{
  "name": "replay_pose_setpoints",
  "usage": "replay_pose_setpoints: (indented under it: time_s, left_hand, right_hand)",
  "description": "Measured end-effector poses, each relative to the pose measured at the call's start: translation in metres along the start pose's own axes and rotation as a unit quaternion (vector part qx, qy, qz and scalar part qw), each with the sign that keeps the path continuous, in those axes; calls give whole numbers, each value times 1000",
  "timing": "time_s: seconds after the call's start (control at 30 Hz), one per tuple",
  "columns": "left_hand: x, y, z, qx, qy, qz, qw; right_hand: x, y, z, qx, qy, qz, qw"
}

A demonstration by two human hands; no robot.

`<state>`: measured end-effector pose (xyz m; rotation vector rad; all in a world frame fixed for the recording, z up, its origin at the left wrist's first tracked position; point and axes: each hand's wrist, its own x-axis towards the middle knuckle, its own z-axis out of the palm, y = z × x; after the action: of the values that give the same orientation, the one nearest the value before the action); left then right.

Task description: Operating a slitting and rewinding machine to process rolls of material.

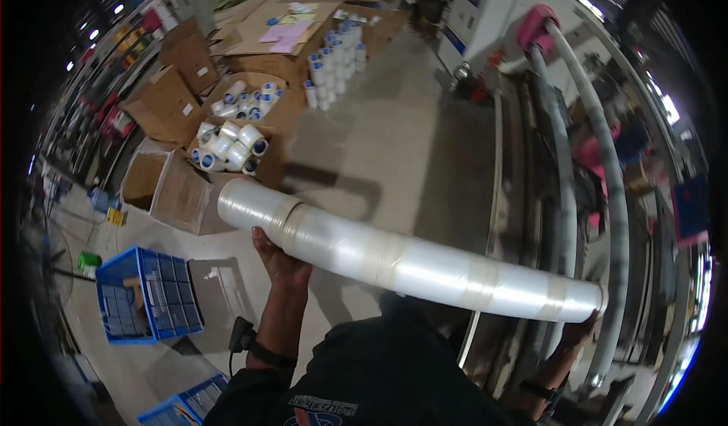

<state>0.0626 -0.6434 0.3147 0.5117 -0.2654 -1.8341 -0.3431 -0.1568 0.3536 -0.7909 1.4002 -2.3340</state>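
A long, whitish, translucent roll of plastic film lies across the front of my body, sloping down to the right. Tan bands and seams cross it, and its left end looks like a separate, slightly offset section. My left hand cups it from below near that end, thumb up against the near side; the other fingers are mostly hidden. At the far right end, my right hand grips the roll's lower edge, partly covered by it. The roll is held in the air beside the long machine bars.
Open cartons stand at left, with short film rolls heaped inside. Behind them, more rolls are stacked upright near flattened cardboard. Blue crates sit on the floor at lower left. A white machine cabinet stands at upper right.
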Motion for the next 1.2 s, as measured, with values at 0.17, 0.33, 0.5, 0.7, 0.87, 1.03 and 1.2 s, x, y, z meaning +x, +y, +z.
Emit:
replay_pose_setpoints:
  time_s: [0.17, 0.33, 0.5, 0.7, 0.87, 1.03, 1.2]
  left_hand:
    - [65, -44, 32, 11, 18, 97, 995]
    - [111, -15, 27, 21, 54, 180, 982]
    - [183, 20, 6, -23, 123, 231, 965]
    - [296, 94, 0, -18, 180, 256, 949]
    - [406, 152, 7, -5, 185, 271, 945]
    - [524, 196, 40, 26, 255, 325, 910]
    - [621, 225, 95, 24, 214, 355, 910]
  right_hand:
    - [186, 104, 12, 12, -71, 53, 996]
    - [301, 160, 152, 7, -108, 108, 988]
    - [390, 242, 262, 18, -153, 163, 975]
    - [448, 321, 394, 13, -183, 219, 958]
    - [496, 377, 486, 16, -178, 242, 954]
    - [558, 454, 561, 54, -213, 246, 944]
    - [636, 520, 639, 93, -225, 265, 933]
